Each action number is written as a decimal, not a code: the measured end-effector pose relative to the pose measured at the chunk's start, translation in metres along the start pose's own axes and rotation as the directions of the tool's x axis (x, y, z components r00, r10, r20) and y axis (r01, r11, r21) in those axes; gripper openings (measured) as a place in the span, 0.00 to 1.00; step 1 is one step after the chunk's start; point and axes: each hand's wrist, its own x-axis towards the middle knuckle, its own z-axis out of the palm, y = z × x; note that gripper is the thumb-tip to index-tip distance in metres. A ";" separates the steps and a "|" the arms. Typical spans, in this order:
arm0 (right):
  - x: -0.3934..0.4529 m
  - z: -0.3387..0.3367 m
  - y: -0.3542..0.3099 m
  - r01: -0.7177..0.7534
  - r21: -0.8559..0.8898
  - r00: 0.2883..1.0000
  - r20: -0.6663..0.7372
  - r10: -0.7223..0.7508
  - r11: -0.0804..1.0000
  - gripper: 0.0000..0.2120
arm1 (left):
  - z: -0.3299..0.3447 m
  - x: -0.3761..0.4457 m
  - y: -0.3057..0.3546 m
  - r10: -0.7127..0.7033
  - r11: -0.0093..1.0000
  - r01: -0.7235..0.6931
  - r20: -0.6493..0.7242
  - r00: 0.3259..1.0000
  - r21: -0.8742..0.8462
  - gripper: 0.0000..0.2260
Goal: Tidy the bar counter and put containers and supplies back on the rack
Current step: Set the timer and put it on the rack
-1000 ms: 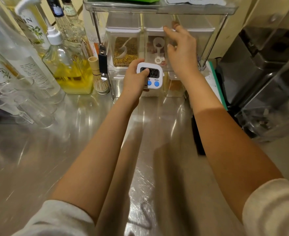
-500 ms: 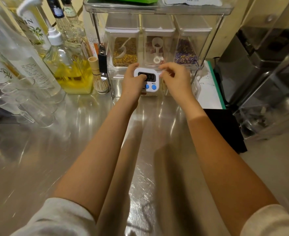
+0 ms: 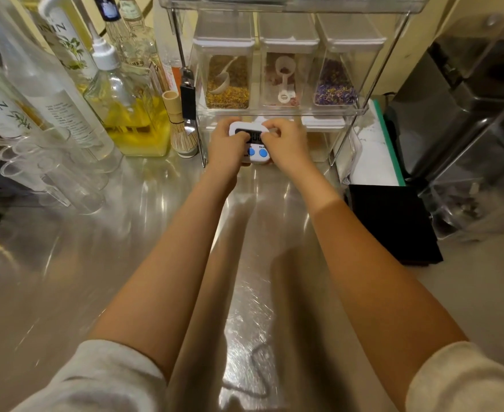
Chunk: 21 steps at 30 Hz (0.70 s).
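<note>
My two hands met on the timer at the foot of the rack.

My left hand [image 3: 226, 147] and right hand [image 3: 285, 145] held the timer [image 3: 255, 144] between them, just before the lowest level of the rack [image 3: 393, 49], above the counter [image 3: 96, 263]. On the shelf behind and above the timer stood three containers side by side: the left container [image 3: 225, 69], the middle container [image 3: 286, 66] with a scoop [image 3: 285, 78] in it, and the right container [image 3: 338, 69]. Left of the rack stood a whisk [image 3: 179, 126], then a pump bottle [image 3: 126, 114], with taller bottles [image 3: 51, 84] further left and behind. Measuring cups [image 3: 60, 179] lay before those bottles. Right of the rack lay a folded cloth [image 3: 393, 221] on the counter.
</note>
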 end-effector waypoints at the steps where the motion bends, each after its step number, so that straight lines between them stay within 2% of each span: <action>1: -0.001 0.004 0.003 -0.031 0.040 0.999 0.018 0.031 0.999 0.13 | -0.001 0.000 -0.003 -0.021 1.000 0.021 0.004 1.000 0.002 0.10; 4: -0.003 0.009 0.009 -0.068 0.070 0.997 0.027 0.066 0.995 0.12 | -0.003 0.001 -0.011 -0.075 0.997 0.075 0.022 0.997 0.023 0.10; 7: -0.001 0.009 0.010 -0.043 0.104 0.999 -0.010 0.044 0.994 0.12 | -0.005 0.002 -0.012 -0.060 0.996 0.057 0.043 0.997 0.071 0.09; 15: 0.005 -0.010 -0.018 0.126 0.265 0.979 -0.188 -0.077 0.956 0.10 | -0.003 0.006 0.018 0.228 0.966 -0.236 0.081 0.970 0.102 0.06; 19: 0.009 -0.020 -0.033 0.160 0.292 0.974 -0.200 -0.103 0.943 0.11 | -0.001 0.009 0.032 0.273 0.960 -0.274 0.017 0.962 0.052 0.15; 21: 0.012 -0.022 -0.038 0.173 0.287 0.975 -0.187 -0.123 0.942 0.12 | -0.002 0.013 0.035 0.301 0.950 -0.299 -0.011 0.953 0.091 0.17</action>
